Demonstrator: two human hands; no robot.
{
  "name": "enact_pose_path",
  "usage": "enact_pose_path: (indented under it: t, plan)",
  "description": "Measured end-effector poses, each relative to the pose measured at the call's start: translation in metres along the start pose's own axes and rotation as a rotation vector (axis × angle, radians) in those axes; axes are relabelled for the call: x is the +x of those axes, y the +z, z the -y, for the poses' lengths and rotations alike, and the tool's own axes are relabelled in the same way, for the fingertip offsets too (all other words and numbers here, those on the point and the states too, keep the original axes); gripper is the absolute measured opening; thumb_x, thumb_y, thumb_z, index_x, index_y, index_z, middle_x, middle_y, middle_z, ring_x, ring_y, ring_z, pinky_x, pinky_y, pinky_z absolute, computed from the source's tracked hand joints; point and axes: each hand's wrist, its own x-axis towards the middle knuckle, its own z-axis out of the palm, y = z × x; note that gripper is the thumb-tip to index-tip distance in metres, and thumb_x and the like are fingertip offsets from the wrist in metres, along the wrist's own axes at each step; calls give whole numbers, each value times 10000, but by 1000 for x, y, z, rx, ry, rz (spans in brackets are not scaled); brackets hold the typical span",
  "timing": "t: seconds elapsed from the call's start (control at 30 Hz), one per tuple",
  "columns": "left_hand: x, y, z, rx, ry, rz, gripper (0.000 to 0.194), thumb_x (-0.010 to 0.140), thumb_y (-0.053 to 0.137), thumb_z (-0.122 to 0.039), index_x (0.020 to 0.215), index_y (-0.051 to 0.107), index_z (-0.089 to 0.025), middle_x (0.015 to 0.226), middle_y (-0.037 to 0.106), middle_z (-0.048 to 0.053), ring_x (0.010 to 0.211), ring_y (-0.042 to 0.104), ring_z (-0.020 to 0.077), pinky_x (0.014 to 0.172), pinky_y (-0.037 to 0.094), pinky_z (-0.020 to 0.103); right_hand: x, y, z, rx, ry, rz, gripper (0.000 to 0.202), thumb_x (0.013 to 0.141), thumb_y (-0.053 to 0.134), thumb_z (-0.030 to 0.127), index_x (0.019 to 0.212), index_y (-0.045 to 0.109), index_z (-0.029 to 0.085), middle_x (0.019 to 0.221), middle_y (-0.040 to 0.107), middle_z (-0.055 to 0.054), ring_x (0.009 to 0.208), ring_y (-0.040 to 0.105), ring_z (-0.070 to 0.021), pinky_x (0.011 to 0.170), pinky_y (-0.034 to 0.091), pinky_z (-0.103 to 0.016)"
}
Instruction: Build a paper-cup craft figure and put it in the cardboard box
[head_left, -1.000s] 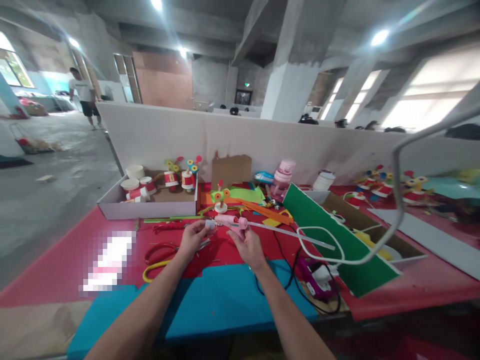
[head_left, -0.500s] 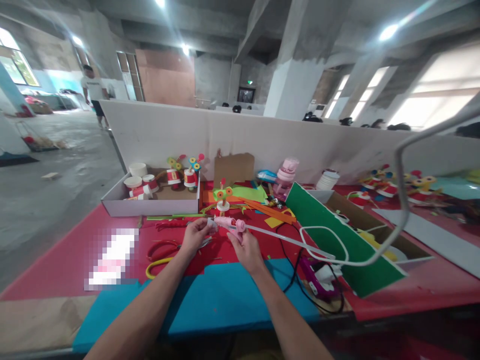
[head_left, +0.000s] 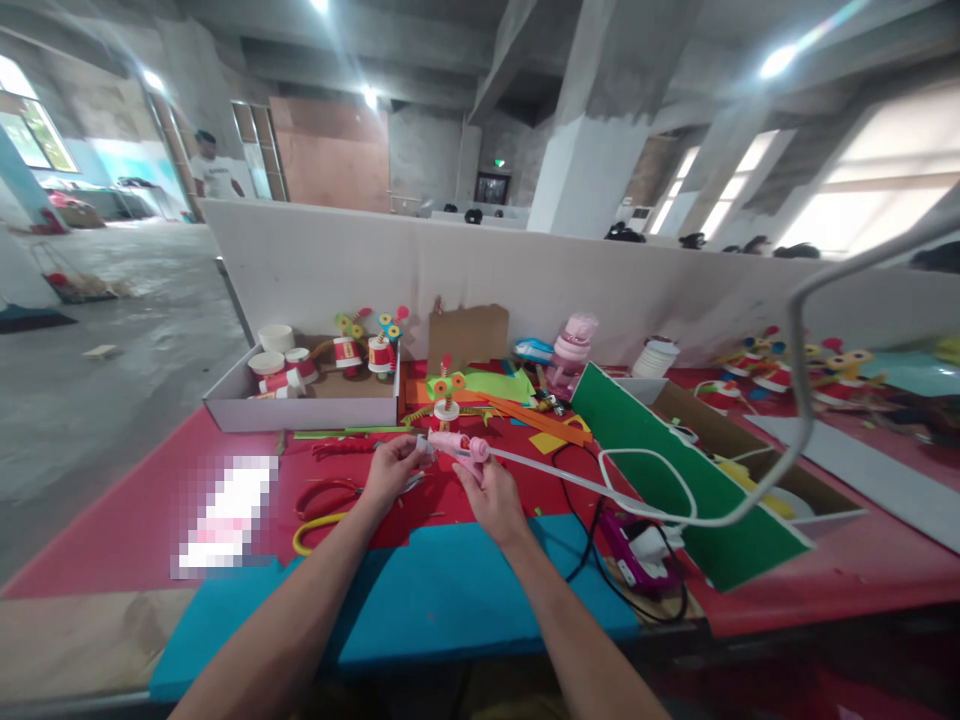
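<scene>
- Currently, my right hand grips a pink glue gun, with a glue stick trailing from its back.
- My left hand pinches a small white piece at the nozzle.
- Finished toys sit in the box; this piece looks unfinished, over the red mat.

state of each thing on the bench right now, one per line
glue gun: held in right hand, stick sticking out the back
left hand: pinching a small white piece at the gun's tip
water bottle: upright, lid closed
white box: open, paper-cup figures inside
scissors: lying flat on the red mat
green board: leaning tilted
</scene>
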Motion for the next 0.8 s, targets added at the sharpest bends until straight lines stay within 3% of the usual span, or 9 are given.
enact_pose_path:
  t: [0.8]
  plan:
    - [2, -2, 3, -8, 15, 6, 462, 546, 804, -529, 769, 670, -147, 670, 728, 37, 646, 700, 202, 689, 559, 308, -1, 2, -6, -48, -59, -51, 350, 920, 483, 413, 1122, 596, 151, 1081, 701, -150, 1008, 663, -270, 819, 520, -322]
